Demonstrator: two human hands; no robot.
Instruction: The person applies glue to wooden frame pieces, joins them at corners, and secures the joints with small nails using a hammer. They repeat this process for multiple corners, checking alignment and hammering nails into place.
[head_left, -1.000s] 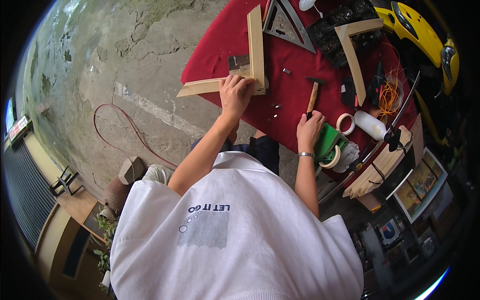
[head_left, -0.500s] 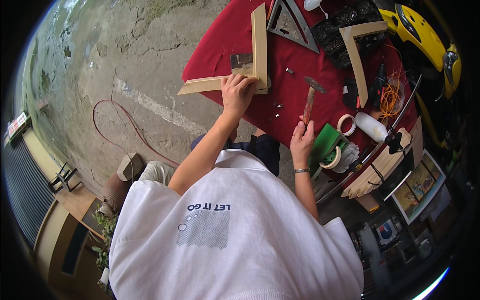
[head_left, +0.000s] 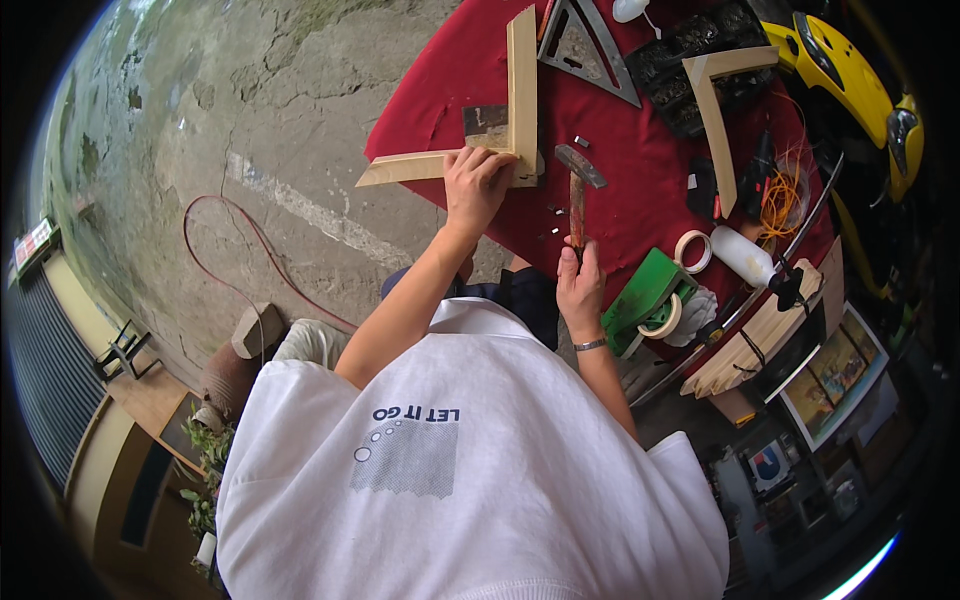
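Two pale wooden strips form an L-shaped frame corner point(head_left: 522, 80) on the red-covered table. My left hand point(head_left: 475, 192) is closed on the shorter strip right beside the joint, pressing it down with curled fingers. Under the joint lies a dark metal plate point(head_left: 485, 122), partly covered by the wood. My right hand point(head_left: 582, 290) grips a hammer point(head_left: 577, 195) low on its worn reddish handle. The hammer's head is raised to the right of the joint, apart from the wood. A few small metal pieces point(head_left: 556, 230) lie on the cloth between my hands.
A metal triangle square point(head_left: 590, 55), a black tray point(head_left: 690, 75) and a second wooden corner point(head_left: 712, 120) lie at the far right. Nearer are a green tape dispenser point(head_left: 648, 292), a tape roll point(head_left: 692, 251), a white bottle point(head_left: 742, 254) and orange cord point(head_left: 782, 205).
My right hand has moved left with the hammer, bringing its head closer to the wooden joint. My left hand keeps its hold on the frame corner.
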